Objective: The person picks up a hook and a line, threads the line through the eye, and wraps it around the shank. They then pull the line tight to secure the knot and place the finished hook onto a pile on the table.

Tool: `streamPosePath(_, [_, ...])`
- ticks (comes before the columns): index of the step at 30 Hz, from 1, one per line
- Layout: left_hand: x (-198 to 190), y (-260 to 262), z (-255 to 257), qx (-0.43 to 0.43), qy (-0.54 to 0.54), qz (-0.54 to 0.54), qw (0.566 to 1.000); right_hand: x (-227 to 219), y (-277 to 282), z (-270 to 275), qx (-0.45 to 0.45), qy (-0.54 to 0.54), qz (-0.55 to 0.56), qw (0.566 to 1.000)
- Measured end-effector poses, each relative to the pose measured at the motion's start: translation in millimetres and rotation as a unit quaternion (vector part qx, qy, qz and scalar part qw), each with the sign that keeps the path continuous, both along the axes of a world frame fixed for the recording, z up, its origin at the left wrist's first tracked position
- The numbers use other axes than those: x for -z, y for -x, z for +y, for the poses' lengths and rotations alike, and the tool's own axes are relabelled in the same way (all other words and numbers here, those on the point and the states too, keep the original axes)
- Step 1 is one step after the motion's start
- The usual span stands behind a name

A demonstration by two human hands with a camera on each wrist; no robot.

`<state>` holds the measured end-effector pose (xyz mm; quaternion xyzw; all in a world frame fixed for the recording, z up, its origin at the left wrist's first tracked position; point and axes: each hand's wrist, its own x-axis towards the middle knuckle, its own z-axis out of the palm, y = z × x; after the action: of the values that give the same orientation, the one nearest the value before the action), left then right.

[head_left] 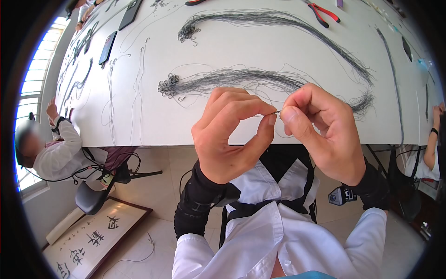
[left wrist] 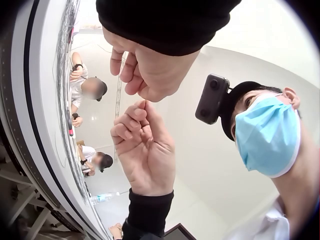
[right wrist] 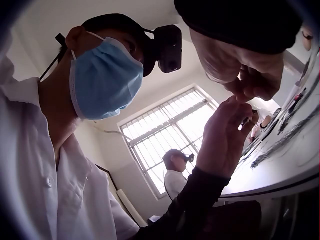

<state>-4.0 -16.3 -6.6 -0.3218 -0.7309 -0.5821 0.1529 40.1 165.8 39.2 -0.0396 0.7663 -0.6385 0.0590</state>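
Both hands meet above the table's front edge. The left hand point(head_left: 234, 135) pinches a small dark piece point(head_left: 278, 112) between thumb and forefinger. Facing it, the right hand point(head_left: 325, 132) holds the other side of that piece in a thumb-and-finger pinch, its other fingers curled. What the piece is cannot be made out; thin line seems to run from it. Behind the hands lies a bundle of dark lines point(head_left: 241, 79) with hooks point(head_left: 169, 87) clustered at its left end. In the left wrist view the fingertips of the left hand point(left wrist: 162, 70) and right hand point(left wrist: 147, 155) nearly touch.
Farther back on the white table point(head_left: 158, 125) lie a second hooked bundle point(head_left: 278, 19), red-handled pliers point(head_left: 324, 14) and a phone point(head_left: 108, 47). Single hooked lines point(head_left: 141, 83) lie at the left, a long dark bundle point(head_left: 392, 69) at the right. People sit on both sides.
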Motion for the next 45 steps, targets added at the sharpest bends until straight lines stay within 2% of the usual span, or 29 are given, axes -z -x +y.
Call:
streamPosePath(6, [0.6,0.3,0.7,-0.009,0.0,0.021,1.0,-1.3,-0.6,0.3,0.0,0.031,-0.046,0.998])
streamPosePath(12, [1.8,0.6,0.5,-0.008,0.0,0.016,1.0,0.8,-0.7,-0.6,-0.003,0.036,-0.037,0.999])
streamPosePath(15, [2.0,2.2,1.0,-0.027,0.014,0.027,0.999,0.6,-0.9,1.1,0.007,-0.026,-0.001,1.0])
streamPosePath(18, [6.6,9.0,-1.3,-0.076,0.028,0.08,0.993,-9.6,-4.1,22.1,0.115,-0.084,0.121,0.982])
streamPosePath(19, [8.6,11.4,-3.7,-0.093,0.031,0.093,0.991,-16.4,-5.5,36.8,0.166,-0.084,0.144,0.972])
streamPosePath(21, [10.0,12.3,-9.0,-0.115,0.045,0.084,0.989,-24.8,-12.3,87.4,0.265,-0.147,0.245,0.921])
streamPosePath(24, [12.5,14.5,-14.9,-0.13,0.094,0.085,0.983,-49.2,-39.4,162.4,0.348,-0.154,0.281,0.881])
streamPosePath(26, [14.6,12.6,-17.6,-0.114,0.127,0.081,0.982,-67.4,-69.5,203.6,0.407,-0.156,0.298,0.85])
streamPosePath(29, [20.5,8.2,-19.8,-0.065,0.172,0.062,0.981,-93.8,-108.0,235.9,0.53,-0.163,0.317,0.77])
streamPosePath(30, [22.3,6.6,-20.2,-0.046,0.178,0.051,0.982,-103.6,-133.5,266.3,0.531,-0.162,0.318,0.768])
streamPosePath(33, [28.9,5.2,-22.6,0.0,0.204,0.034,0.978,-130.4,-171.1,291.6,0.56,-0.212,0.328,0.731])
streamPosePath(36, [30.2,5.5,-22.1,0.027,0.215,0.022,0.976,-157.1,-184.6,326.8,0.579,-0.304,0.273,0.706])
streamPosePath(38, [29.2,5.9,-19.0,0.029,0.218,0.029,0.975,-170.3,-163.8,338.2,0.589,-0.357,0.191,0.699])
streamPosePath(40, [29.0,6.5,-17.2,0.028,0.221,0.037,0.974,-180.8,-128.6,360.2,0.509,-0.408,0.064,0.755])
streamPosePath(42, [30.4,6.1,-16.9,0.017,0.218,0.034,0.975,-175.3,-70.2,375.8,0.424,-0.472,-0.05,0.771])
streamPosePath(43, [30.2,5.5,-16.6,0.011,0.217,0.033,0.976,-164.1,-40.0,392.2,0.343,-0.48,-0.06,0.805])
streamPosePath(45, [29.8,5.9,-16.6,-0.006,0.221,0.029,0.975,-128.4,30.0,412.5,0.253,-0.565,-0.06,0.783])
